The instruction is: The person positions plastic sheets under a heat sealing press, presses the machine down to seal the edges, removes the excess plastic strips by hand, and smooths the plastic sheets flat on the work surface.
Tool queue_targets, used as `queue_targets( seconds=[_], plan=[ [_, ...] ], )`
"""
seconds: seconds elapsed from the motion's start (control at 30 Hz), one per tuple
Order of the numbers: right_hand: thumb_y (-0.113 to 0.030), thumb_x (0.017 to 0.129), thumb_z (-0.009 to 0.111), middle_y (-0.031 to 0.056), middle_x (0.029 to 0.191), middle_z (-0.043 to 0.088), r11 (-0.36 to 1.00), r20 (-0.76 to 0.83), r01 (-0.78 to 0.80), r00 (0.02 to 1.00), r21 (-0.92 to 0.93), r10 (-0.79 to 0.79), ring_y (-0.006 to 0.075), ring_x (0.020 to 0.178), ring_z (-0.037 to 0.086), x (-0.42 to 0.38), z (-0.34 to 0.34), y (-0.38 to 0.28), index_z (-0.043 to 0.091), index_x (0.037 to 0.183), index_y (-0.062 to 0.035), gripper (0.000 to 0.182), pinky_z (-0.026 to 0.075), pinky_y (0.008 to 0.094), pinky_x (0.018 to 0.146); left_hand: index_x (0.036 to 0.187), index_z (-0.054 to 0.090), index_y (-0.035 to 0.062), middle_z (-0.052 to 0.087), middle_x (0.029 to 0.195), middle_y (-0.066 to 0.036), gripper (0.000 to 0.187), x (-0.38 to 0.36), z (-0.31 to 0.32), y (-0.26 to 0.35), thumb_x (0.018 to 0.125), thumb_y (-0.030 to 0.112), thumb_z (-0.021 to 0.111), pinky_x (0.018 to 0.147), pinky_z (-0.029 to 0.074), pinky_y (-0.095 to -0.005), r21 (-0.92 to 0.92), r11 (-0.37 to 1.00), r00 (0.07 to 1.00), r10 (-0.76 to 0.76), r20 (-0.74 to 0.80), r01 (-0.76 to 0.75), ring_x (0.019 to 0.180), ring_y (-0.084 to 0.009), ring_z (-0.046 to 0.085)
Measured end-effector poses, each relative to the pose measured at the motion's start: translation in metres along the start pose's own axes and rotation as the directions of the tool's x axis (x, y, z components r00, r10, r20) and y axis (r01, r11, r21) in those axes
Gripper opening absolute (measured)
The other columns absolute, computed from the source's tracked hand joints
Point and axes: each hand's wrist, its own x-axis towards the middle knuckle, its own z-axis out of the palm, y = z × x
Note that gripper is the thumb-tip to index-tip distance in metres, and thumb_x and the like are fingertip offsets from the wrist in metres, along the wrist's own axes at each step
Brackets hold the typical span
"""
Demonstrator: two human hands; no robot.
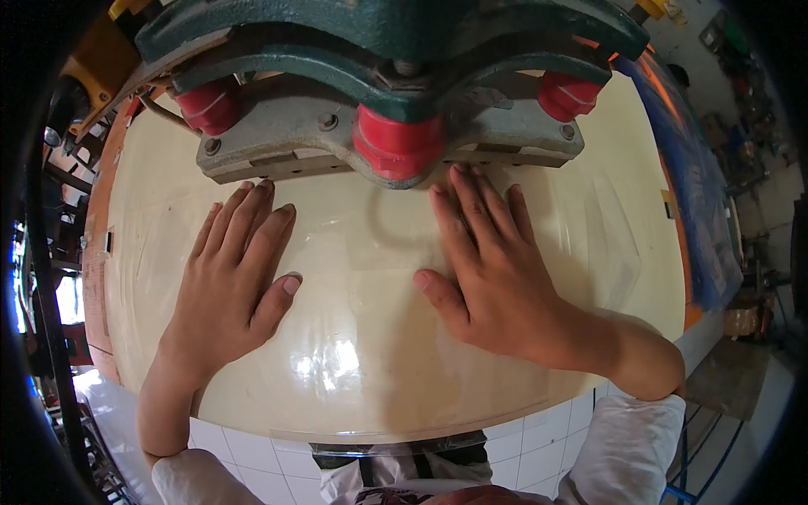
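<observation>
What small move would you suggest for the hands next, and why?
I would probably slide both the left hand and the right hand slightly back toward the body. They lie flat and open on the pale sheet, with the longest fingertips right by the front edge of the grey metal plate, which looks like a pinch risk.

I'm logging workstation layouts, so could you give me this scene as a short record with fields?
left hand: palm down, fingers spread
right hand: palm down, thumb out sideways
under both hands: glossy cream surface
beyond fingertips: grey metal bar; contact unclear
above bar: green frame
between frame and bar: three red parts, middle one largest in view
floor: white tiles
</observation>
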Motion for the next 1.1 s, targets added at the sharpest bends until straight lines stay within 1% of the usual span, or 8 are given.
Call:
queue_targets(
  seconds=[0.03,0.57,0.63,0.87,0.93,0.97,1.03,1.1],
  plan=[
    [-0.040,0.094,0.053,0.0360,0.147,0.032,1.000,0.004,-0.002,1.000,0.004,0.002,0.0485,0.138,0.032,0.0000,-0.0003,0.0000,0.038,0.140,0.0115,0.071,0.024,0.0669,0.110,0.134,0.048,-0.0026,0.042,0.146,-0.027,0.055,0.0000,-0.0005,0.0002,0.092,0.033,0.048,0.117,0.025,-0.0529,0.002,1.000,1.000,-0.010,0.025,0.010,0.139,-0.0452,0.035],
    [-0.041,0.094,0.053,0.0358,0.148,0.031,1.000,-0.023,0.009,1.000,0.003,-0.009,0.0478,0.139,0.031,0.0000,0.0029,0.0014,0.037,0.141,0.0120,0.073,0.023,0.0667,0.111,0.137,0.046,-0.0013,0.039,0.148,-0.026,0.057,-0.0013,-0.0011,0.0009,0.093,0.034,0.047,0.118,0.024,-0.0530,0.012,1.000,0.999,-0.023,0.044,0.023,0.140,-0.0444,0.034],
    [-0.041,0.094,0.053,0.0358,0.148,0.031,1.000,-0.019,0.009,1.000,-0.002,-0.009,0.0478,0.139,0.031,0.0005,0.0024,0.0018,0.037,0.141,0.0121,0.073,0.023,0.0664,0.111,0.133,0.051,0.0013,0.044,0.144,-0.025,0.052,-0.0014,0.0008,0.0009,0.092,0.032,0.051,0.113,0.030,-0.0553,0.001,1.000,1.000,-0.006,-0.025,0.006,0.137,-0.0432,0.038],
    [-0.041,0.094,0.052,0.0359,0.148,0.031,1.000,-0.013,0.004,1.000,-0.006,-0.004,0.0478,0.138,0.032,0.0021,0.0013,0.0010,0.036,0.142,0.0125,0.073,0.022,0.0654,0.112,0.134,0.050,0.0019,0.044,0.144,-0.025,0.052,-0.0015,-0.0008,0.0006,0.092,0.033,0.051,0.113,0.029,-0.0553,0.010,1.000,1.000,-0.014,-0.020,0.014,0.137,-0.0435,0.038],
    [-0.041,0.094,0.052,0.0359,0.148,0.031,1.000,-0.009,0.001,1.000,-0.007,-0.001,0.0477,0.138,0.032,0.0021,0.0011,0.0006,0.036,0.142,0.0125,0.073,0.022,0.0654,0.112,0.137,0.047,-0.0007,0.039,0.148,-0.026,0.056,-0.0012,-0.0031,0.0005,0.094,0.036,0.047,0.117,0.024,-0.0544,-0.001,0.999,0.999,-0.032,0.044,0.032,0.140,-0.0444,0.034],
    [-0.041,0.094,0.052,0.0359,0.149,0.031,1.000,-0.007,-0.003,1.000,-0.008,0.003,0.0477,0.139,0.032,0.0020,0.0009,0.0004,0.036,0.142,0.0124,0.073,0.021,0.0654,0.113,0.137,0.047,-0.0007,0.039,0.148,-0.026,0.056,-0.0011,-0.0025,0.0004,0.094,0.036,0.047,0.117,0.024,-0.0544,-0.002,0.999,0.999,-0.033,0.043,0.033,0.140,-0.0444,0.034],
    [-0.041,0.094,0.052,0.0359,0.149,0.031,1.000,-0.007,-0.006,1.000,-0.003,0.006,0.0476,0.139,0.031,0.0018,0.0011,-0.0001,0.036,0.142,0.0123,0.073,0.021,0.0654,0.113,0.133,0.051,0.0020,0.044,0.144,-0.025,0.052,-0.0012,-0.0009,0.0003,0.093,0.034,0.051,0.113,0.030,-0.0553,0.004,1.000,1.000,-0.008,-0.019,0.008,0.137,-0.0437,0.039],
    [-0.041,0.094,0.052,0.0359,0.149,0.031,1.000,-0.009,-0.009,1.000,0.002,0.009,0.0475,0.139,0.031,0.0018,0.0009,-0.0004,0.036,0.142,0.0122,0.074,0.021,0.0655,0.113,0.133,0.051,0.0020,0.044,0.144,-0.025,0.051,-0.0009,-0.0016,0.0005,0.093,0.034,0.050,0.113,0.030,-0.0553,0.000,1.000,1.000,-0.010,-0.018,0.010,0.136,-0.0439,0.039]
  ],
)
